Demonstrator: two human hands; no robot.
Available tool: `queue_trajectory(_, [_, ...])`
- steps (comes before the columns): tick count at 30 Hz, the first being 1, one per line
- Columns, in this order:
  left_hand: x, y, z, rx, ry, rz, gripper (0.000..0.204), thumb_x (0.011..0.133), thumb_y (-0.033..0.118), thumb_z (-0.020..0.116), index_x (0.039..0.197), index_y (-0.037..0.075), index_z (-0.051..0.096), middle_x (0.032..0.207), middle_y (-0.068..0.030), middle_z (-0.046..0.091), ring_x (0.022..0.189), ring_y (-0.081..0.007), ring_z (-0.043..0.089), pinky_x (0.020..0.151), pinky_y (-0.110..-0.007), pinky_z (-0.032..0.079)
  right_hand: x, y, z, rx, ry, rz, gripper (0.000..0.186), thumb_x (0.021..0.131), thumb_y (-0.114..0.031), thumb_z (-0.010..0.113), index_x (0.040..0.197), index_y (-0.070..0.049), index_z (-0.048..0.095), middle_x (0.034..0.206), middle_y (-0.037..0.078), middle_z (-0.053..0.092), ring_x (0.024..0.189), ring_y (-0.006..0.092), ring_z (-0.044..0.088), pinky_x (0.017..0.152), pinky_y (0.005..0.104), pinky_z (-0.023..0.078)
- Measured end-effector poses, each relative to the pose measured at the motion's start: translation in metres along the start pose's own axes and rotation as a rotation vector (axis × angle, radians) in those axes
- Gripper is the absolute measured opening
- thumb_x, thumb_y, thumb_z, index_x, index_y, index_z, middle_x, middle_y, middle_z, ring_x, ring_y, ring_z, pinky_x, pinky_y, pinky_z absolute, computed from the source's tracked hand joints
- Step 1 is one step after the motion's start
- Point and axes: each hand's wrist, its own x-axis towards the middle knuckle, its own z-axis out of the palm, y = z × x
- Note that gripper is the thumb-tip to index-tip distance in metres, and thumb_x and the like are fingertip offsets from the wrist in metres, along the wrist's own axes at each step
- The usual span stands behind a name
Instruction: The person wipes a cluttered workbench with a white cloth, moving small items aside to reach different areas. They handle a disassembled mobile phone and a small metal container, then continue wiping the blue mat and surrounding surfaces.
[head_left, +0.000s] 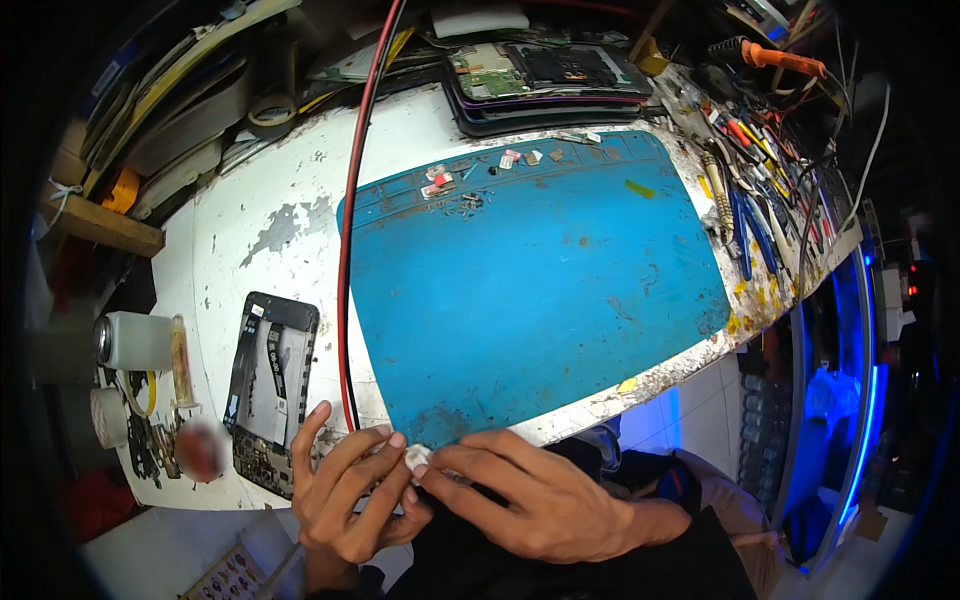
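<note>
My right hand [545, 505] pinches a small crumpled white piece [418, 457] at the lower edge of the blue mat [525, 290]. Right beside it, my left hand [345, 505] has curled fingers, little finger raised; whatever it grips is hidden. A red-and-black cable [346, 300] runs down from the top of the view to behind my left fingers. Left of that hand lies an opened dark phone or tablet housing [245, 390] with exposed board and flex cable.
Stacked devices [545, 75] sit at the back, near small parts [465, 200] on the mat. Tools [745, 200] crowd the right edge, under an orange-handled tool [785, 60]. A translucent container [140, 342] and tape roll [108, 418] stand left. Piled panels [180, 100] fill the back left.
</note>
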Motion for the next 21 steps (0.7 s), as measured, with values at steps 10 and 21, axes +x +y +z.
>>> queue_trajectory(10, [-0.004, 0.000, 0.002, 0.018, -0.009, 0.016, 0.020, 0.074, 0.015, 0.066, 0.088, 0.009, 0.079, 0.085, -0.0023, 0.071, 0.085, -0.0174, 0.070, 0.102, -0.061, 0.046, 0.001, 0.034, -0.037, -0.390, 0.335, 0.392, 0.023, 0.080, 0.007, 0.071, 0.101, -0.001, 0.071, 0.094, 0.014, 0.070, 0.084, 0.0266, 0.067, 0.075, 0.0369, 0.053])
queue_trajectory(21, [-0.003, -0.005, -0.002, 0.072, -0.078, 0.074, 0.024, 0.075, 0.019, 0.069, 0.095, 0.010, 0.080, 0.083, 0.0002, 0.068, 0.081, -0.0156, 0.066, 0.104, -0.063, 0.044, -0.025, 0.045, -0.062, -0.449, 0.091, 0.411, 0.035, 0.078, 0.007, 0.067, 0.111, -0.005, 0.071, 0.108, 0.014, 0.066, 0.100, 0.0302, 0.065, 0.082, 0.0386, 0.055])
